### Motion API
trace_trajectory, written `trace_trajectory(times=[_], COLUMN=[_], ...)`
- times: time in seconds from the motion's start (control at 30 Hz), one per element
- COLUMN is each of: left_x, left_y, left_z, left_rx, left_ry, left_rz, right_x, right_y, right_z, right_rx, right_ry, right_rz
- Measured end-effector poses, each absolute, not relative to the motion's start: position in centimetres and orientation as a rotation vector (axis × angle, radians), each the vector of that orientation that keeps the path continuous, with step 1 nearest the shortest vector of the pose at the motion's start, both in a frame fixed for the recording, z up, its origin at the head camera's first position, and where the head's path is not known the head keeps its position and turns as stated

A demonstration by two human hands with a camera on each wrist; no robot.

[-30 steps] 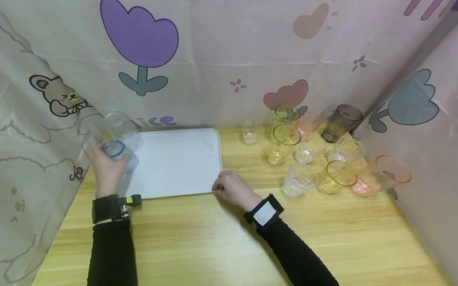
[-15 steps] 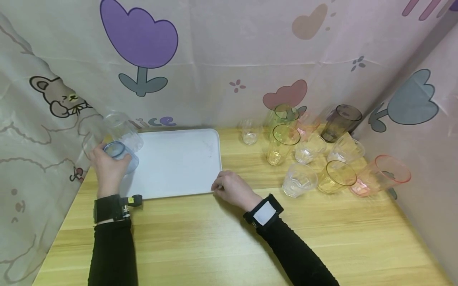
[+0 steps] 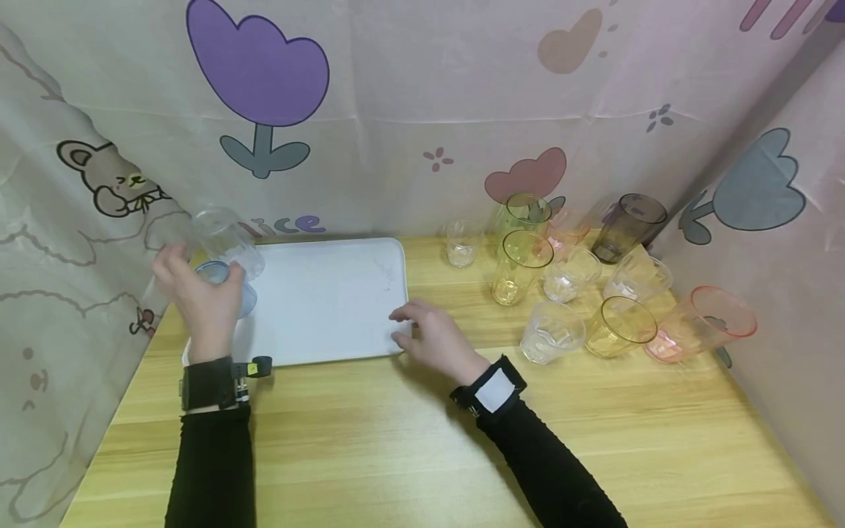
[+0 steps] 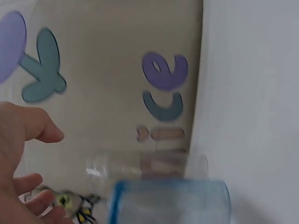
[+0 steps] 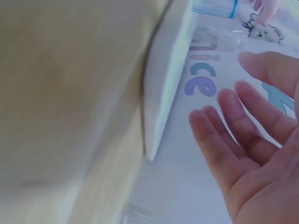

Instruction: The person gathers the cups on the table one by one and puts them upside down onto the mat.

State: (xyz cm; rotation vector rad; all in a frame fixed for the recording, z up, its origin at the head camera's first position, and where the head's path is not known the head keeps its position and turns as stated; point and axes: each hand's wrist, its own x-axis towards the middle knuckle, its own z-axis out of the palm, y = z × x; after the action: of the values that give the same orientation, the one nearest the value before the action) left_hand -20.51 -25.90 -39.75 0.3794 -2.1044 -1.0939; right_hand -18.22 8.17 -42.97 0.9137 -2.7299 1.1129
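Note:
A blue glass [image 3: 248, 299] stands upright on the left part of a white tray [image 3: 323, 308]. Just above its rim is my left hand [image 3: 207, 301], with fingers spread and apart from the glass in the left wrist view. Behind the blue glass stands a clear glass [image 3: 227, 238], partly overlapped by it in the left wrist view. My right hand [image 3: 439, 341] hovers by the tray's near right corner, thumb and fingers parted. In the right wrist view its fingers [image 5: 233, 121] hold nothing, and the tray edge lies beside them.
Right of the tray stand several glasses: a small clear one [image 3: 462, 246], a yellow one [image 3: 521, 268], a green one [image 3: 524, 213], a dark grey one [image 3: 627, 231] and a pink one [image 3: 703, 323]. A patterned curtain [image 3: 383, 110] hangs behind the wooden table [image 3: 370, 440].
My left hand has let go of the blue glass and risen slightly above it. The right hand has come away from the tray corner, its fingers spreading apart.

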Motion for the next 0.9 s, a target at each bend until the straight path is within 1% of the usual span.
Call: trace_trajectory(times=[0.13,0.2,0.37,0.5,0.73,0.9], left_x=[-20.5,-20.6,-20.5,-20.3,-19.8,-19.2], left_y=[-24.3,-23.4,-20.9,-18.7,-15.3,-12.9], left_z=[-39.1,-38.8,-38.6,-38.6,-38.6,-39.2], left_rx=[0.218,0.18,0.048,-0.11,-0.378,-0.545], left_ry=[-2.056,-2.069,-2.141,-2.188,-2.435,-2.67], left_rz=[-1.085,-1.093,-1.137,-1.187,-1.23,-1.16], right_x=[-18.3,-18.3,-18.1,-18.1,-17.6,-16.9], right_y=[8.6,9.0,10.1,11.3,13.9,16.1], right_z=[-42.1,-41.7,-40.2,-39.1,-37.3,-36.3], right_rx=[0.897,0.872,0.757,0.679,0.571,0.45], right_ry=[-2.608,-2.559,-2.473,-2.39,-2.26,-2.223], right_rz=[1.213,1.239,1.29,1.344,1.433,1.429])
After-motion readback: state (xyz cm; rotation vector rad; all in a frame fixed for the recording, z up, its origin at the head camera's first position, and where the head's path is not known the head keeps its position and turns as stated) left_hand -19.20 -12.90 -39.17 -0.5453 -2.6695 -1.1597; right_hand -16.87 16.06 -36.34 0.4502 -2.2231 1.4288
